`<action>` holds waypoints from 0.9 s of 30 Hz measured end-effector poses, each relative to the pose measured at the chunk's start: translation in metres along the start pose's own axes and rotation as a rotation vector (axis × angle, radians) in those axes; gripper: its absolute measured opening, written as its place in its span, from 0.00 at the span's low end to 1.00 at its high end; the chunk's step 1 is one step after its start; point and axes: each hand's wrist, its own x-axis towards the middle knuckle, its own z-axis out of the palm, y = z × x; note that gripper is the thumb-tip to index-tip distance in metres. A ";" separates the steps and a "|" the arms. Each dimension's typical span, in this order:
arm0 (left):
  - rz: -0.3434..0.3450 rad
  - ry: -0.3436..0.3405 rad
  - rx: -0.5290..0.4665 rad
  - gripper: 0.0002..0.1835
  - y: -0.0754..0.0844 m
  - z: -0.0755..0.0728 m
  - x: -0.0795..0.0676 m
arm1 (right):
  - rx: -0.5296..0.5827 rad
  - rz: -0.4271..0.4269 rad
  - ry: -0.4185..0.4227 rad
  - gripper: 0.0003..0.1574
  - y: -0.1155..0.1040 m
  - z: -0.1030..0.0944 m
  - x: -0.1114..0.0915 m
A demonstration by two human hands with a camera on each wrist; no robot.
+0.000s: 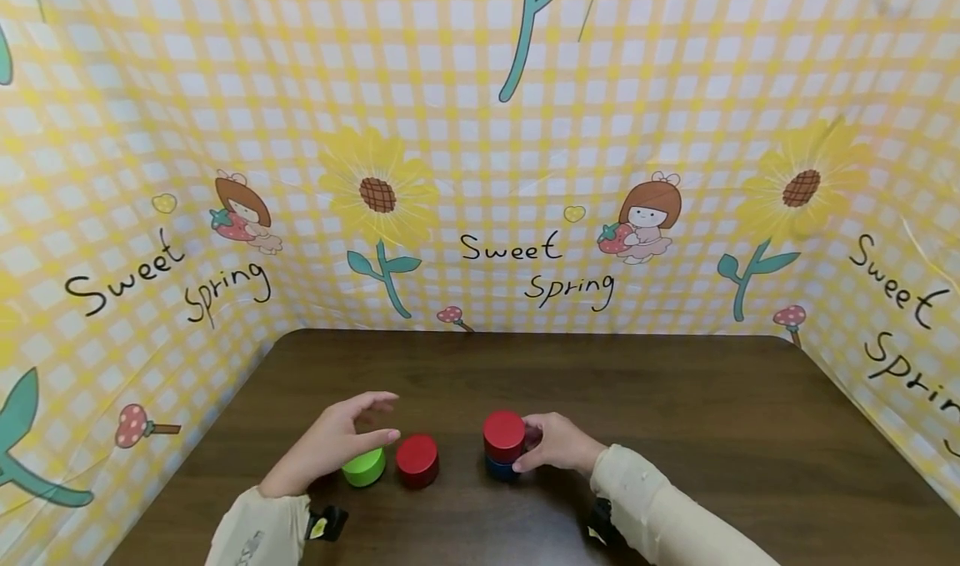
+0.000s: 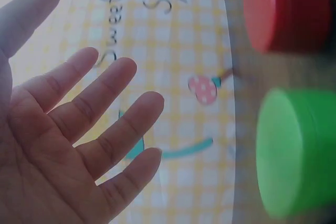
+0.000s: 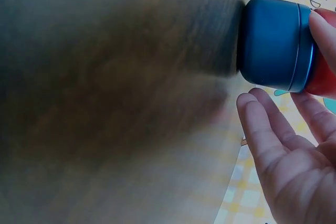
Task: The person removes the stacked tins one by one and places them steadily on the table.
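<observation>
Head view: which step does it show?

Handling of a short stack, to judge by how the pieces lie. The stacked red canister (image 1: pixel 504 433) sits directly over the blue canister (image 1: pixel 500 469), which stands on the dark counter (image 1: pixel 675 408). Whether the red piece is being set or lifted cannot be told from this moment alone.

What would the next move call for?

Steadiness, as a judgement: the red piece should be level and in line with the blue one while the fingers loosen or raise it. A sideways nudge could slide it off its support.

How does the right hand (image 1: pixel 561 445) stand?

Narrow, in a pinch on the stacked red canister. In the right wrist view, the thumb (image 3: pixel 326 38) crosses the seam between red and blue; some of the remaining fingers extend beside the blue canister, and whether they touch it is not clear.

And the left hand (image 1: pixel 337 441)?

Wide, and holding nothing. From the head it appears above the green canister (image 1: pixel 364 470), partly covering it; the left wrist view shows splayed fingers, apart from that canister. Just beside the green one, toward the stack, stands the lone red canister (image 1: pixel 417 461), upright and unheld.
</observation>
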 end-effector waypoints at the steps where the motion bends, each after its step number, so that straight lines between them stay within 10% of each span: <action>1: 0.009 -0.015 -0.002 0.27 0.002 0.002 0.003 | 0.002 -0.003 0.001 0.25 0.000 0.000 0.000; 27: 0.107 -0.128 -0.119 0.28 0.036 0.061 0.057 | -0.099 0.023 -0.010 0.23 -0.008 -0.003 0.001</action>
